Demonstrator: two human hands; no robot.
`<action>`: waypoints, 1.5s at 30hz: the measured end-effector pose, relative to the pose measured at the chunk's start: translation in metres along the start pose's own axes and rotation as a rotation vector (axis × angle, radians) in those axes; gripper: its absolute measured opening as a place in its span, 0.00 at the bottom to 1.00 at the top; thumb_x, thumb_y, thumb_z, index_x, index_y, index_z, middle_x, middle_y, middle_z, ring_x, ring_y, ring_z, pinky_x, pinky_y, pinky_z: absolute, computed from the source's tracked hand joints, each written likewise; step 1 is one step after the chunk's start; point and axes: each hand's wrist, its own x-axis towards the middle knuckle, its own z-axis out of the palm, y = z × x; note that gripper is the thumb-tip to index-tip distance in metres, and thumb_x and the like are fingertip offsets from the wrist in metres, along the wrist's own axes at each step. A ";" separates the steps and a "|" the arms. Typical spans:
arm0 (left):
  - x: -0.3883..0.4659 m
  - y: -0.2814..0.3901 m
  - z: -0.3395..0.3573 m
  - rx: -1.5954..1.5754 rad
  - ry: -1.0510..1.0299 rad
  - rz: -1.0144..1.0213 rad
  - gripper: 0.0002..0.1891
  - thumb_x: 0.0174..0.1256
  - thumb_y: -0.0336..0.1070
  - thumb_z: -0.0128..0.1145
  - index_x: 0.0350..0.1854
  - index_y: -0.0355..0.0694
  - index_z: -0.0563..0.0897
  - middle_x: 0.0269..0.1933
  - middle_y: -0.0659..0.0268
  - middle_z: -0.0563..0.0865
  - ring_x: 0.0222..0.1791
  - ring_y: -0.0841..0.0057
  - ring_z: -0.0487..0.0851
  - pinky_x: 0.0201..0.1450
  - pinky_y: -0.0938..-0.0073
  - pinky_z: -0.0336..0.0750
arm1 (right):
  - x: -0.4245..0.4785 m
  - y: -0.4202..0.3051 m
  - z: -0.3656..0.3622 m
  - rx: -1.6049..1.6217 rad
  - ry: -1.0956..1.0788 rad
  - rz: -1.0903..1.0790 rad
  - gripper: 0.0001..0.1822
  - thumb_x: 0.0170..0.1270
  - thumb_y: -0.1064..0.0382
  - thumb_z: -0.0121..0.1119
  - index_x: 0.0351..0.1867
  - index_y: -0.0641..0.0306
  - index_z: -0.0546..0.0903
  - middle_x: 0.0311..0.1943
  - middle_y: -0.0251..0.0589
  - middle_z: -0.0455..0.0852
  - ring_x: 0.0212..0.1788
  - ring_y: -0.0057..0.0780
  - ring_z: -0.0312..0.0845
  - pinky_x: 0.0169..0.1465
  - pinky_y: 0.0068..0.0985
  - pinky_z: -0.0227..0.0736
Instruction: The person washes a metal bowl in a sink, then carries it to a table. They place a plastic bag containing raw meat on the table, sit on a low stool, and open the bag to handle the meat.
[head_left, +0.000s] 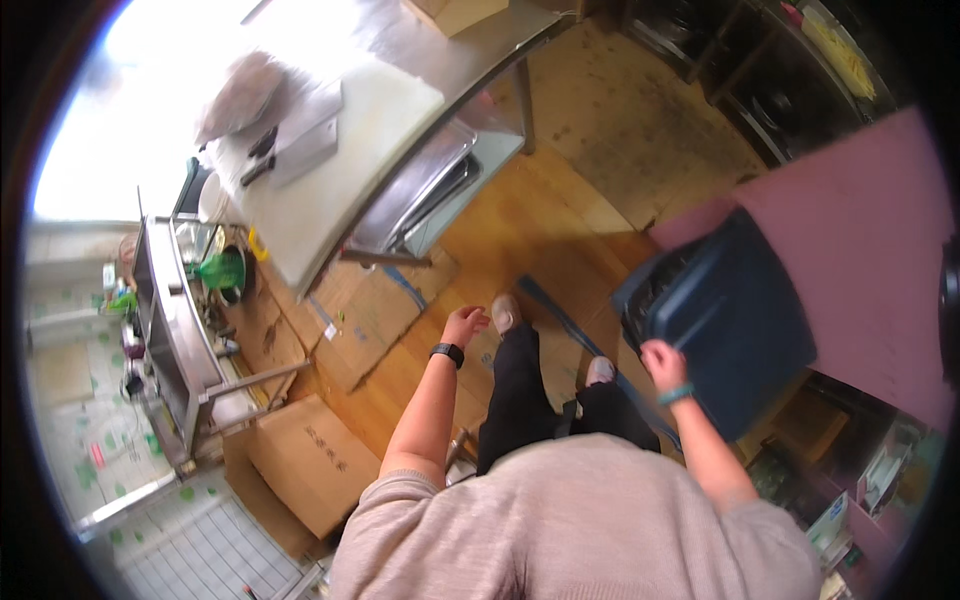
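My left hand, wearing a black watch on the wrist, hangs above the floor with its fingers apart and nothing in them. At the near left corner of a dark blue plastic lid, my right hand has its fingers curled against the edge; a teal band circles that wrist. The lid stands tilted over a dark blue bin, leaving a dark gap in which black plastic shows. How far down the bin reaches is hidden by the lid.
Two cleavers and a bag of meat lie on a white cutting board. Metal trays sit on the shelf beneath. Cardboard sheets cover the floor. A cardboard box stands left; a pink surface lies right.
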 end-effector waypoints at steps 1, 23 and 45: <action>0.038 0.004 -0.014 -0.147 -0.067 -0.015 0.13 0.58 0.38 0.46 0.40 0.34 0.73 0.31 0.61 0.81 0.30 0.76 0.78 0.29 0.79 0.70 | -0.006 0.014 0.009 0.017 0.031 0.096 0.04 0.51 0.68 0.50 0.28 0.64 0.76 0.18 0.39 0.78 0.21 0.27 0.75 0.27 0.22 0.69; 0.484 -0.028 -0.176 -1.194 0.651 -0.175 0.33 0.53 0.54 0.50 0.54 0.35 0.57 0.55 0.55 0.64 0.51 0.64 0.68 0.54 0.61 0.63 | 0.018 0.082 0.198 0.181 -0.042 0.738 0.05 0.52 0.71 0.48 0.28 0.67 0.75 0.17 0.34 0.76 0.19 0.16 0.70 0.24 0.15 0.67; 0.370 -0.091 -0.209 -1.175 0.438 -0.187 0.11 0.53 0.34 0.43 0.34 0.32 0.71 0.33 0.59 0.77 0.34 0.67 0.75 0.40 0.65 0.72 | 0.117 0.045 0.218 0.475 -0.072 0.564 0.09 0.56 0.67 0.50 0.39 0.65 0.74 0.31 0.36 0.78 0.33 0.20 0.74 0.38 0.16 0.68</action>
